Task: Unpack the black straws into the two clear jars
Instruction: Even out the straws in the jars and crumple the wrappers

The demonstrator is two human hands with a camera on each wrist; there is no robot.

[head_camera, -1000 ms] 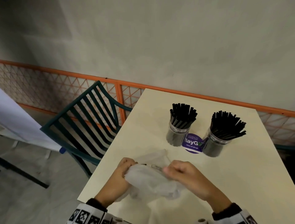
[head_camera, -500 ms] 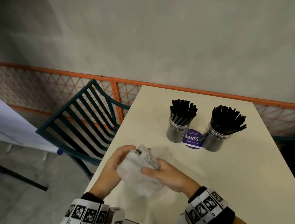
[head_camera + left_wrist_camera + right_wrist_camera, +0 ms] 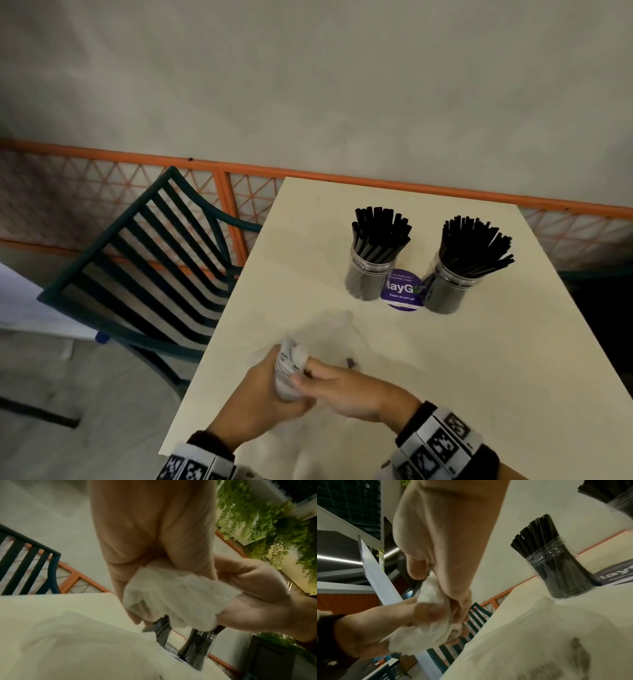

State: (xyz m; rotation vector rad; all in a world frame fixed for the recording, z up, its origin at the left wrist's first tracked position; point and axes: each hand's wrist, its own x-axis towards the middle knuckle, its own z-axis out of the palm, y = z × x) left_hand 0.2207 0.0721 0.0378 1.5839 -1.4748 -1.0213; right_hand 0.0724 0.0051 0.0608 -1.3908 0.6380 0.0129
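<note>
Two clear jars stand at the far middle of the cream table [image 3: 513, 359]: the left jar [image 3: 368, 277] and the right jar [image 3: 448, 287], each packed with upright black straws [image 3: 380, 229]. Near the table's front edge both hands squeeze a crumpled clear plastic wrapper [image 3: 287, 370] into a tight wad. My left hand [image 3: 267, 390] grips it from the left; my right hand [image 3: 329, 383] pinches it from the right. The wad [image 3: 171, 595] also shows in the left wrist view and the same wad [image 3: 426, 632] in the right wrist view. A second flat clear wrapper [image 3: 342, 339] lies on the table beside the hands.
A round purple sticker [image 3: 402, 291] sits between the jars. A dark green slatted chair [image 3: 144, 270] stands off the table's left edge. An orange lattice railing [image 3: 239, 202] runs behind, below a plain wall.
The loose wrapper, spread wide between my hands a second ago, is now crushed into a small upright wad. Both hands have closed in on it together.
</note>
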